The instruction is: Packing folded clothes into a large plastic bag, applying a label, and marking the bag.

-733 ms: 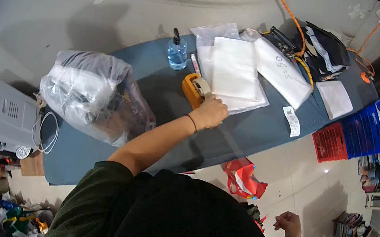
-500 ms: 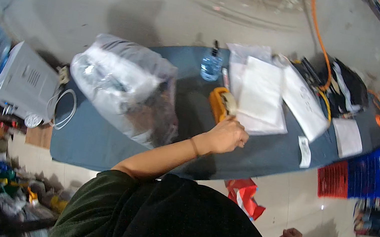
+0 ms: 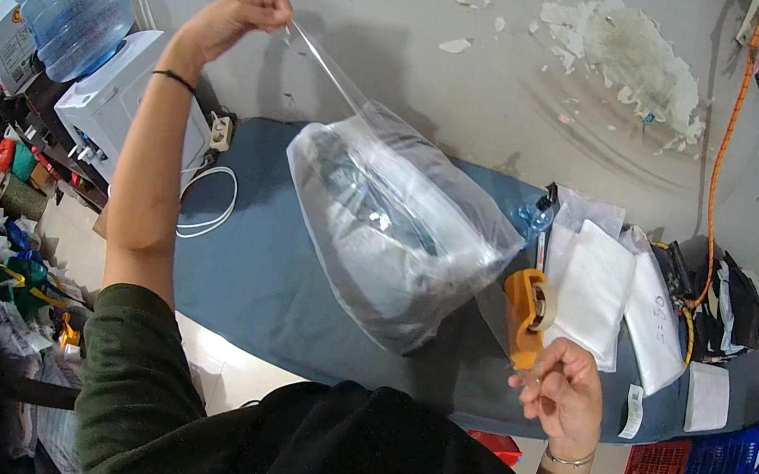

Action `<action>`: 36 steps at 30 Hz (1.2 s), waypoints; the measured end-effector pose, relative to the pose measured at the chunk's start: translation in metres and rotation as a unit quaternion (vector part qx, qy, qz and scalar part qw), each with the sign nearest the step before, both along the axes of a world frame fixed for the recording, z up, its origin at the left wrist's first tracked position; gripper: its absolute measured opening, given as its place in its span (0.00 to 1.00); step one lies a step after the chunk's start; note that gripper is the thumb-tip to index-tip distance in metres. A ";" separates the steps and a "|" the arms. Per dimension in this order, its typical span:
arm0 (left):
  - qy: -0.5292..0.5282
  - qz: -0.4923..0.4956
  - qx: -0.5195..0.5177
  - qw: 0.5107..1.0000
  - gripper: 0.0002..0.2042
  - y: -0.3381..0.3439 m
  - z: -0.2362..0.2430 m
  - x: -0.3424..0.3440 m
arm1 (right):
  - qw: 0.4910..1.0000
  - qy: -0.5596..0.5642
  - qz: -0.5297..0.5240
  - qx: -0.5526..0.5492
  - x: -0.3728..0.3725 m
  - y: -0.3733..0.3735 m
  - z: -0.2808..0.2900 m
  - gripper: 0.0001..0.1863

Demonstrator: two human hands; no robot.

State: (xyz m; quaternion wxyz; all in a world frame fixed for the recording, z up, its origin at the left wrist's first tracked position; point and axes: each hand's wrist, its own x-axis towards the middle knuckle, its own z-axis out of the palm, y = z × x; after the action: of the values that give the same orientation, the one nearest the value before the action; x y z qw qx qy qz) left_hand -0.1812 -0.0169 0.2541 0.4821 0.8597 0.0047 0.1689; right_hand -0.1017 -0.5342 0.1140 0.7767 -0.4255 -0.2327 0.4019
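Note:
A large clear plastic bag (image 3: pixel 381 227) with white and grey soft contents lies on the grey-covered table. My left hand (image 3: pixel 247 9), raised at the far left by the wall, pinches a corner of the bag. The film stretches in a tight clear strip from its fingers to the bag. At the near right, my right hand (image 3: pixel 564 386) is closed in a pinch beside the lower end of a yellow tape dispenser (image 3: pixel 520 328) with a roll in it. Thin clear film appears to run from the bag's right end toward those fingertips.
White plastic packs (image 3: pixel 594 285), a blue bottle (image 3: pixel 533 220) and a dark bag (image 3: pixel 730 309) lie on the right. A water dispenser (image 3: pixel 135 98) and white cable (image 3: pixel 227 210) are left. Red and blue crates (image 3: pixel 725 466) stand beyond the table's right edge.
My left hand has swung from beside the tape dispenser to the far left, drawing the bag's film up. My right hand has come up from below the table edge to the dispenser.

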 end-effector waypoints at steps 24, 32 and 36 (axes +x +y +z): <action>-0.076 0.372 -0.232 0.896 0.25 -0.160 -0.367 -0.049 | 0.952 -0.180 -0.086 -0.232 0.098 0.102 -0.199 0.23; -0.058 0.311 -0.287 0.904 0.34 -0.234 -0.460 -0.041 | 0.959 -0.248 -0.082 -0.112 0.062 0.164 -0.112 0.37; -0.070 0.288 -0.356 0.886 0.32 -0.198 -0.448 -0.046 | 0.853 -0.469 -0.154 -0.172 0.025 0.156 -0.087 0.42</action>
State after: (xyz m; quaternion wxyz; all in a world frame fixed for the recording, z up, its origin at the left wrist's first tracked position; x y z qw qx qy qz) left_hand -0.2267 -0.2144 -0.1934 0.6846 0.5772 0.2786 0.3471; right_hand -0.0768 -0.3780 0.0274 0.5419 -0.7203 -0.4284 0.0637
